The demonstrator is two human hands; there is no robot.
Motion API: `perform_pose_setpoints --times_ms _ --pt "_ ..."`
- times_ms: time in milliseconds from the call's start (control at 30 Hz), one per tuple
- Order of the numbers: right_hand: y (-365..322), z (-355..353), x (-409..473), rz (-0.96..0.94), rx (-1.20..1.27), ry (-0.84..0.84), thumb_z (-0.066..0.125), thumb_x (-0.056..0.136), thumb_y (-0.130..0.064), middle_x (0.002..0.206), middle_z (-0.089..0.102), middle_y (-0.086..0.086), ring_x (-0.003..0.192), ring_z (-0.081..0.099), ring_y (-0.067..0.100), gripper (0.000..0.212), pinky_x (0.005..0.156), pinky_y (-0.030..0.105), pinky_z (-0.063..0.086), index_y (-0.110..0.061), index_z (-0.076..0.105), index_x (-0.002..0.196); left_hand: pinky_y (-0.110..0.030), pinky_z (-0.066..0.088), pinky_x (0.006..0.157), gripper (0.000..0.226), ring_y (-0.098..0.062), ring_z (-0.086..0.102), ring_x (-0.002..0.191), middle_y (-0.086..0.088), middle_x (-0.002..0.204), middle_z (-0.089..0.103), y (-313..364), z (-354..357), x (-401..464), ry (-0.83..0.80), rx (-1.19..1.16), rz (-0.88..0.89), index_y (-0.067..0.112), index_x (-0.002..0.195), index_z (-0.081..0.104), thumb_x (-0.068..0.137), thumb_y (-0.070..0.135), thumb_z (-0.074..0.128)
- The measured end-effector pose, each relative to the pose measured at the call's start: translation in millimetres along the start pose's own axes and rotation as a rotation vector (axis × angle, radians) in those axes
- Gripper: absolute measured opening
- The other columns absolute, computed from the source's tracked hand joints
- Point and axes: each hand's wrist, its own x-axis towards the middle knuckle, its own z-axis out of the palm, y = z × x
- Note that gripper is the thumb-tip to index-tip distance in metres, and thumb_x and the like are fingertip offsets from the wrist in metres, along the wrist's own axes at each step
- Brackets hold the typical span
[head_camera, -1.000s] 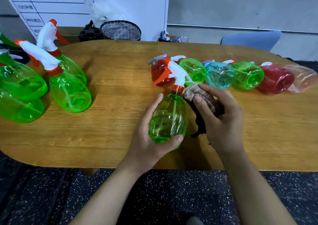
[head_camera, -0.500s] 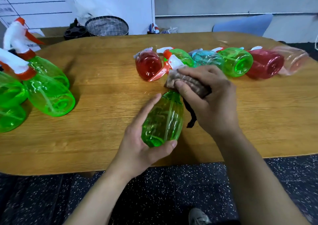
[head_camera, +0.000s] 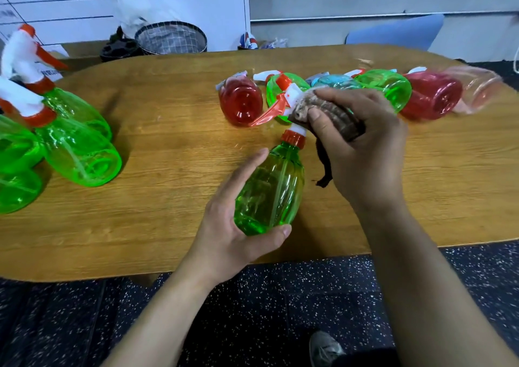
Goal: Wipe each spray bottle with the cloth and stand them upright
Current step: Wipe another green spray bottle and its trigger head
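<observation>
The left hand [head_camera: 233,226] curls round the body of a green spray bottle [head_camera: 271,189] held over the table [head_camera: 168,147] near its 6 o'clock edge, nozzle pointing toward 12. The right hand [head_camera: 362,142] grips a brown cloth [head_camera: 323,111], pressing it against the bottle's white trigger head [head_camera: 290,94].
</observation>
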Motion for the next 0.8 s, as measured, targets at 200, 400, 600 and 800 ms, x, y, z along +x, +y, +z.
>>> perform_pose_setpoints --times_ms 200,400,600,800 --pt "3 -7 6 0.004 0.043 -0.131 0.079 0.093 -0.026 0.111 0.073 0.002 0.104 0.068 0.009 0.027 0.090 0.020 0.052 -0.020 0.078 0.119 -0.033 0.036 0.122 0.096 -0.003 0.033 0.156 0.030 0.165 0.036 -1 0 0 0.011 0.002 -0.013 0.046 0.161 0.036 0.077 0.048 0.082" --pt "-5 -1 1 -0.039 -0.010 0.047 0.076 0.096 -0.029 0.111 0.070 0.005 0.102 0.064 0.007 0.027 0.091 0.016 0.048 -0.020 0.076 0.122 -0.008 0.033 0.115 0.098 0.000 0.038 0.152 0.033 0.162 0.037 0 5 -2 -0.032 0.064 0.007 0.057 0.159 0.031 0.075 0.050 0.082" --pt "-11 3 -3 -0.117 -0.007 0.051 0.079 0.095 -0.024 0.109 0.067 0.007 0.100 0.064 0.009 0.027 0.091 0.019 0.049 -0.015 0.078 0.120 -0.021 0.038 0.116 0.098 -0.002 0.039 0.152 0.032 0.162 0.037 3 4 -2 -0.035 0.094 0.024 0.060 0.158 0.030 0.076 0.051 0.081" --pt "-19 13 -8 -0.184 -0.048 -0.080 0.080 0.093 -0.029 0.109 0.065 0.001 0.096 0.060 0.004 0.029 0.085 0.012 0.045 -0.018 0.079 0.120 -0.029 0.038 0.116 0.099 -0.007 0.040 0.152 0.024 0.163 0.040 2 6 -2 -0.011 0.082 -0.014 0.057 0.159 0.031 0.074 0.051 0.081"
